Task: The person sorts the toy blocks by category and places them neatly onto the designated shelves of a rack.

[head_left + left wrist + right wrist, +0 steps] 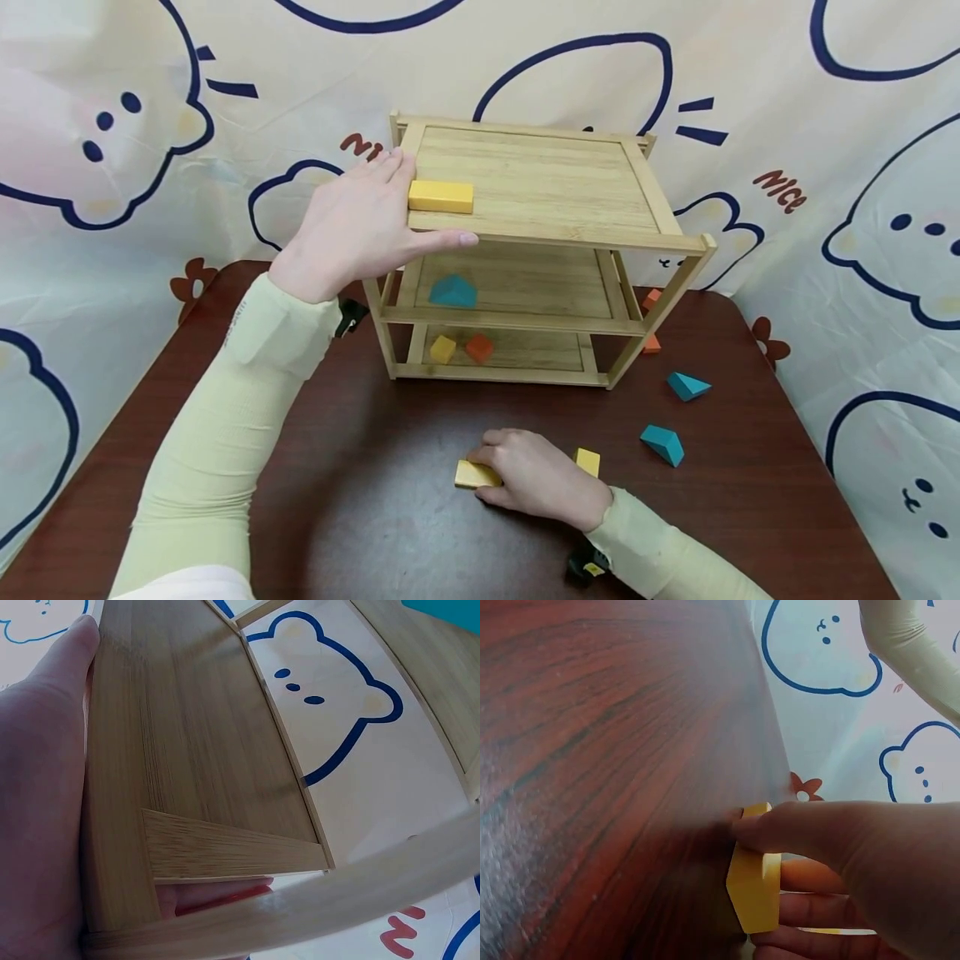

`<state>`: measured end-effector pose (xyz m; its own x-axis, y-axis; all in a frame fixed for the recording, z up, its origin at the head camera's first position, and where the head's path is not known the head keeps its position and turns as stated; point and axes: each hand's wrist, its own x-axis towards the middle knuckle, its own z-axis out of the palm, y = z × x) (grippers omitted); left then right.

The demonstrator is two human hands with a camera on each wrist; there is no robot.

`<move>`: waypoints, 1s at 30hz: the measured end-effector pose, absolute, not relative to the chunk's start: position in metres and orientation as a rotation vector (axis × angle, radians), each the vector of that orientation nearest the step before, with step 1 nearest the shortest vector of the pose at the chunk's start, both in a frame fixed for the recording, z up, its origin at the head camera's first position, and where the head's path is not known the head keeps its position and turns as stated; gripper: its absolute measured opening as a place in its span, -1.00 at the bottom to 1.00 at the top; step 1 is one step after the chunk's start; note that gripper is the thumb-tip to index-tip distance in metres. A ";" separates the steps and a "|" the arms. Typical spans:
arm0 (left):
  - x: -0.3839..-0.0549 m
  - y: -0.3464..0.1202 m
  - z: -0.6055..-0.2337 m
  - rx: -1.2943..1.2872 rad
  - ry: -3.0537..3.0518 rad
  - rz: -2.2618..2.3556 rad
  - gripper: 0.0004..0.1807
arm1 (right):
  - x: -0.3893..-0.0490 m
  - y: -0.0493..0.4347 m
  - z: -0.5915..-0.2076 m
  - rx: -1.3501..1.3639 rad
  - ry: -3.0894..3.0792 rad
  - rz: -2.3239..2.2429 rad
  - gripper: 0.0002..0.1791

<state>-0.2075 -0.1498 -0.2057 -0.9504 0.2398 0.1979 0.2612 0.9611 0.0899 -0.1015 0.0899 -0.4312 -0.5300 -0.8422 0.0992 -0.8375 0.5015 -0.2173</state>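
Note:
A three-tier wooden shelf [547,179] stands on the dark table. My left hand [356,217] rests on its top left corner, fingers extended on the board and thumb along the front edge. Right beside those fingers lies a yellow rectangular block [441,197]. From beneath, the left wrist view shows the wooden top [202,742] and the thumb at its edge. On the table in front of the shelf, my right hand [536,479] pinches a yellow block [472,475] between thumb and fingers. The right wrist view shows this yellow block [754,900] with angled faces.
The middle tier holds a teal block [453,292]; the bottom one holds a yellow block [442,350] and an orange block [479,347]. Another yellow block [588,461] lies behind my right wrist. Teal blocks [663,444] and orange blocks [651,343] lie to the right.

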 end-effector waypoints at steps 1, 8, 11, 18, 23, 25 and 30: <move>-0.207 -0.150 -0.206 -0.376 -2.929 -0.174 0.38 | -0.102 0.090 -0.431 -1.509 2.699 -0.388 -0.70; -0.207 -0.150 -0.206 -0.383 -2.924 -0.161 0.39 | -0.105 0.092 -0.425 -1.447 2.697 -0.434 -0.73; -0.208 -0.151 -0.206 -0.382 -2.922 -0.158 0.39 | -0.106 0.092 -0.424 -1.436 2.684 -0.458 -0.71; -0.208 -0.151 -0.206 -0.379 -2.929 -0.153 0.38 | -0.108 0.091 -0.424 -1.433 2.682 -0.544 -0.71; -0.208 -0.151 -0.206 -0.382 -2.925 -0.160 0.39 | -0.109 0.093 -0.424 -1.448 2.680 -0.569 -0.62; -0.208 -0.151 -0.206 -0.386 -2.919 -0.163 0.39 | -0.110 0.095 -0.423 -1.457 2.667 -0.582 -0.57; -0.207 -0.151 -0.207 -0.387 -2.906 -0.175 0.39 | -0.111 0.095 -0.422 -1.475 2.663 -0.630 -0.54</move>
